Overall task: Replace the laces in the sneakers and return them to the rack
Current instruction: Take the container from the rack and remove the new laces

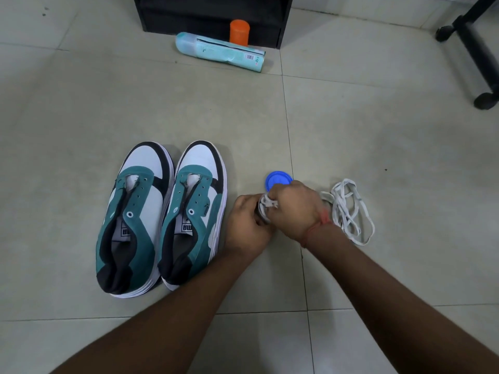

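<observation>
Two teal, white and black sneakers stand side by side on the tiled floor with no laces in their eyelets: the left sneaker (129, 220) and the right sneaker (193, 211). Just right of them my left hand (247, 225) and my right hand (293, 209) meet around a small bunch of white lace (266, 205); both hands grip it. A blue round lid (276, 179) lies just beyond my right hand, partly hidden. A loose tangle of white laces (348, 211) lies on the floor to the right of my right wrist.
A black rack (213, 12) stands at the back. In front of it lie a light teal tube-shaped pack (218, 51) and an upright orange container (239, 32). A black wheeled chair base (475, 49) reaches in at the far right.
</observation>
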